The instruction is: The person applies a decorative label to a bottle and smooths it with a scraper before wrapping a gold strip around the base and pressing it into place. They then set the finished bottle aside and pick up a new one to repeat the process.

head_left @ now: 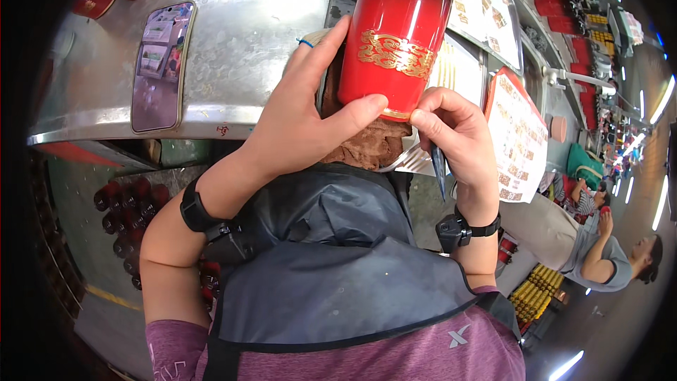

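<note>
Apparently, from the head view, two bare hands work at the gold-trimmed edge of a red cylinder.
The cylinder lies tilted over brown cloth at the metal bench, its gold pattern facing up; the left hand has its grip around one side, thumb on the near end. The right hand pinches at that end's corner, its grip also keeping a dark pointed tool, tip toward the wearer. The step looks like fine edge work; the next move calls for steady support and a light fingertip touch.
</note>
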`<state>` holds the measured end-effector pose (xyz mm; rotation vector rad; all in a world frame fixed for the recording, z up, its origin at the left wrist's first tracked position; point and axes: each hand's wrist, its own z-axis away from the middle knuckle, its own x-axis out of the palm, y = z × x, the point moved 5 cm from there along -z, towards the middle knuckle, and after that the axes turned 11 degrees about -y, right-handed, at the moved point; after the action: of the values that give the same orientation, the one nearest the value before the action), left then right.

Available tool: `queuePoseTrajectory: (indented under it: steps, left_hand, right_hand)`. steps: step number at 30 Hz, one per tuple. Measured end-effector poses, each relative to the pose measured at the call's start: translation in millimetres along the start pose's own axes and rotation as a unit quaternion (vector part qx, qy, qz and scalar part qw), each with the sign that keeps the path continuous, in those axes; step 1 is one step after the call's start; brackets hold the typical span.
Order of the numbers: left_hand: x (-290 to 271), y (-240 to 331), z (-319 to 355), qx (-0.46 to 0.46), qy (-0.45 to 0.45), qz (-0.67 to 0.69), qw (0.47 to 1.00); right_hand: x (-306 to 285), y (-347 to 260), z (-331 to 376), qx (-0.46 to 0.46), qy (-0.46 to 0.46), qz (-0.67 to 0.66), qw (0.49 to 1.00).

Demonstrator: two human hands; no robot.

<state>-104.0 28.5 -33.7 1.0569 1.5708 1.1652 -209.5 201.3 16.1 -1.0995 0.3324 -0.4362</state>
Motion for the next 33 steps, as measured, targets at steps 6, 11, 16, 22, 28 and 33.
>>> queuePoseTrajectory:
  steps: [6,11,16,22,28,33]
  left_hand:
    - [-2.6,-4.9,4.0,0.006,-0.018,0.059,0.998]
    - [-2.2,-5.9,7.6,0.019,-0.018,0.044,0.999]
    - [-2.5,-8.6,8.2,0.027,-0.018,0.063,0.997]
    - [-2.6,-7.0,7.3,0.027,-0.012,0.058,0.998]
    - [-3.0,-3.9,5.3,0.003,-0.013,0.008,1.000]
    - [-4.2,-10.2,7.0,0.008,-0.014,0.060,0.998]
  right_hand:
    - [-0.8,1.6,-0.8,-0.005,-0.004,0.001,1.000]
    - [-0.2,2.1,0.1,-0.005,-0.003,-0.001,1.000]
    - [-0.9,3.2,0.6,-0.001,-0.002,-0.002,1.000]
    - [-1.2,3.8,0.1,0.005,-0.003,0.005,1.000]
    - [-1.9,3.4,0.2,0.007,0.005,0.009,1.000]
    - [-2.3,4.3,-1.3,0.005,-0.002,0.007,1.000]
